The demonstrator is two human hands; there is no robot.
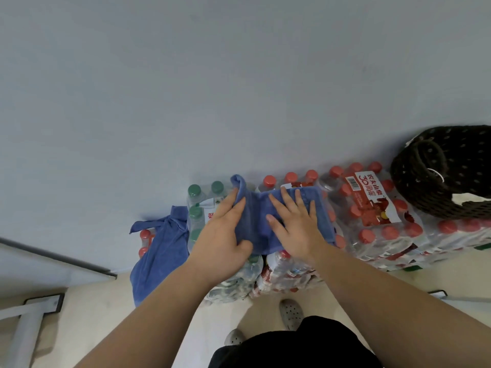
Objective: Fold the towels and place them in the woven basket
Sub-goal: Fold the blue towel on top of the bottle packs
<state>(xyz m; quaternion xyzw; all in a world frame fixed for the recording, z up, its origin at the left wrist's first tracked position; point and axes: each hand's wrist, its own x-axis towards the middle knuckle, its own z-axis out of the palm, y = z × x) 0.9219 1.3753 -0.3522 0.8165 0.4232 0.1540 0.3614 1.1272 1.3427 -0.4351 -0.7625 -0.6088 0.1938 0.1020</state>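
Pressing the blue towel (259,221) flat on shrink-wrapped bottle packs (372,235) with the right hand (297,224), fingers straight and spread; pinching its left edge between thumb and fingers of the left hand (220,235), with a second towel (159,253) draped at left and the woven basket (446,176) far right.
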